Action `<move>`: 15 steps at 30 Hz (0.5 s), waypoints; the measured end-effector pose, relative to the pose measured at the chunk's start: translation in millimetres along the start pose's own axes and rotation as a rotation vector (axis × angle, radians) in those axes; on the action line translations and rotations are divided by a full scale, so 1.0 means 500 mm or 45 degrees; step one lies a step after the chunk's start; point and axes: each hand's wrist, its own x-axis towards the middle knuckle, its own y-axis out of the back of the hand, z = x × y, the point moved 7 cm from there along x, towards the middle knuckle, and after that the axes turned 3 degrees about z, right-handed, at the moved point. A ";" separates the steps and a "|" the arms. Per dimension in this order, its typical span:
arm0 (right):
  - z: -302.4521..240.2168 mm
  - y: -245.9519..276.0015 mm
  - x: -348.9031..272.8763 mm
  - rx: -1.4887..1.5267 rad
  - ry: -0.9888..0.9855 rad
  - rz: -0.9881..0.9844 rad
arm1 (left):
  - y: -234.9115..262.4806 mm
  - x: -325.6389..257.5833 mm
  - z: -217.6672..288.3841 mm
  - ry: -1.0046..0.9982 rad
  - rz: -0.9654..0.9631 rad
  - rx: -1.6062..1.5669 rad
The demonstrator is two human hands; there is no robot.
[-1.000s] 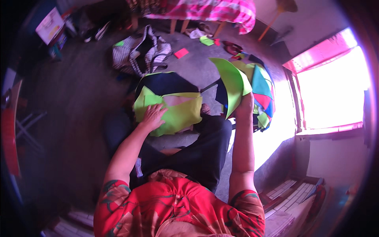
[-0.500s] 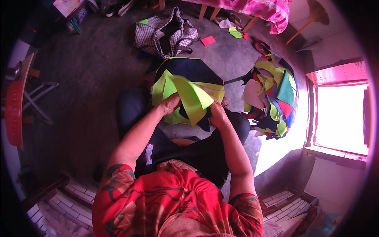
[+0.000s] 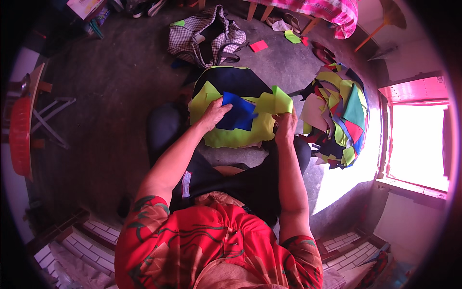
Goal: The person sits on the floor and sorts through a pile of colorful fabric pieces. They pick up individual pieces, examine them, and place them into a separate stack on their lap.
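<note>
My left hand [image 3: 215,114] is closed on the edge of a blue fabric piece [image 3: 237,114], which lies over the stack in front of me. To its right, my right hand [image 3: 287,126] grips a folded lime-green fabric piece [image 3: 283,102] that stands up from its fingers. Beneath both hands is a broad stack of lime-green cloth [image 3: 240,138], with a dark navy cloth [image 3: 231,78] along its far side. The right fingertips are partly hidden behind the green piece.
A mixed heap of fabric scraps [image 3: 337,115] stands to the right. Beyond the stack lies a checked bag [image 3: 195,41], with a red scrap [image 3: 258,46] beside it on the floor. A red tub [image 3: 20,137] is at the far left, a broom [image 3: 391,17] at the upper right.
The large lime-green piece lifted over the stack has gone from between my hands. My right hand has moved right with a green piece, and a blue piece now shows in my left hand.
</note>
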 end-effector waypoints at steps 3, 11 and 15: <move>-0.014 0.012 0.006 0.209 0.038 0.021 | -0.003 0.009 0.017 -0.060 -0.034 -0.059; -0.033 -0.009 -0.005 0.254 0.056 -0.081 | 0.032 0.023 0.072 -0.223 0.041 -0.016; -0.022 0.004 0.005 0.218 0.024 -0.020 | 0.115 0.021 0.021 0.166 0.530 0.364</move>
